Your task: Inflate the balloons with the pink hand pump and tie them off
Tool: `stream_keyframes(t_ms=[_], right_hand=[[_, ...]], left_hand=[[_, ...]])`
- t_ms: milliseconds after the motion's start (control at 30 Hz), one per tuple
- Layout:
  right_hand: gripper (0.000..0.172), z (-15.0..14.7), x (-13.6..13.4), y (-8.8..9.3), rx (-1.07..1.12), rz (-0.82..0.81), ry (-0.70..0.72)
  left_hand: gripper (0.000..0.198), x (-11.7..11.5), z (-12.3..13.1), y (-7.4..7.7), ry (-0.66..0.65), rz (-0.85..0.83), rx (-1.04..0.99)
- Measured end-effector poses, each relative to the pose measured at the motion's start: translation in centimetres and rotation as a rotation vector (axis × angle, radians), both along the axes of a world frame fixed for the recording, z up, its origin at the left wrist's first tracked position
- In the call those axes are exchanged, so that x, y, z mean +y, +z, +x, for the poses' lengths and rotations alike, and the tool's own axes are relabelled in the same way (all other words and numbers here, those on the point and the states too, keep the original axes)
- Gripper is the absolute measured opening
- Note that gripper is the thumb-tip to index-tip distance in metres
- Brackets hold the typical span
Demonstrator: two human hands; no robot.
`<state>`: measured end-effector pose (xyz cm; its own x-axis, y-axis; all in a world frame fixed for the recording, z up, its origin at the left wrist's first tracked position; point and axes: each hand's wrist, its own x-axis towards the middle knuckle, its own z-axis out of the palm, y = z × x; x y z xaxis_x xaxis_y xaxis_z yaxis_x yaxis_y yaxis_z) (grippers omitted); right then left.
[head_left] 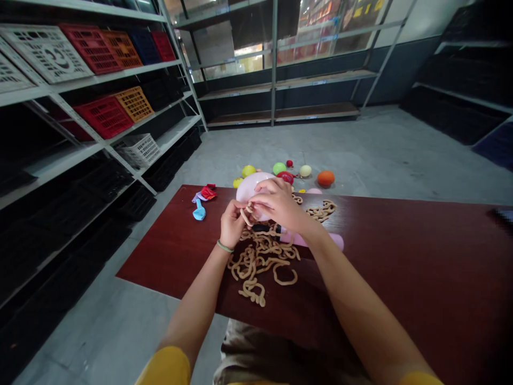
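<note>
Pale pink balloon (249, 187), round and full, sits by the far edge of the table (401, 235), right behind two busy hands, and all the action is here! The left hand (233, 222) has thumb and fingers drawn tight together on a tan strip (246, 217), a bent length of it showing below the fingertips. Across from it, the right hand (278, 203) is half curled, fingers draped over the balloon's side, tips right by that same strip; whether they pinch the strip or the balloon's neck, I cannot tell. So where's the danger? A hard squeeze from those draped fingers, or a nail against the taut skin, could burst it, I'd judge. If the neck is hidden in that cluster of fingertips, one loose pinch might let the air out. That strip looks soft, so a sharp tug could snap it. Just below lies a tangle of tan strips (262, 251) by a pink cylinder (312, 239); a dragging wrist might snag a few, or set the cylinder rolling. And mind that edge: an orange balloon (326, 178) sits on the floor (380, 147) beyond, and a slip could send this one over too. Away to the left, a limp blue balloon (199, 211) looks safely clear of trouble.
</note>
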<state>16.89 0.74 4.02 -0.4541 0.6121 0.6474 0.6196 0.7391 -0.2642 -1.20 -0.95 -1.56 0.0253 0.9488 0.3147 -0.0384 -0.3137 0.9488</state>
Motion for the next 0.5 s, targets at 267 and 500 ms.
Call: stream_keyframes(t_ms=[267,500], right_hand=[[0.018,-0.73,-0.81,0.38,-0.117,0.092,-0.079],[0.013,-0.10,0.02,0.36,0.022,-0.004,0.054]], left_hand=[[0.032,-0.17,0.35,0.56,-0.030,-0.043,-0.040],[0.032,-0.18,0.41,0.54,-0.028,-0.054,-0.041]])
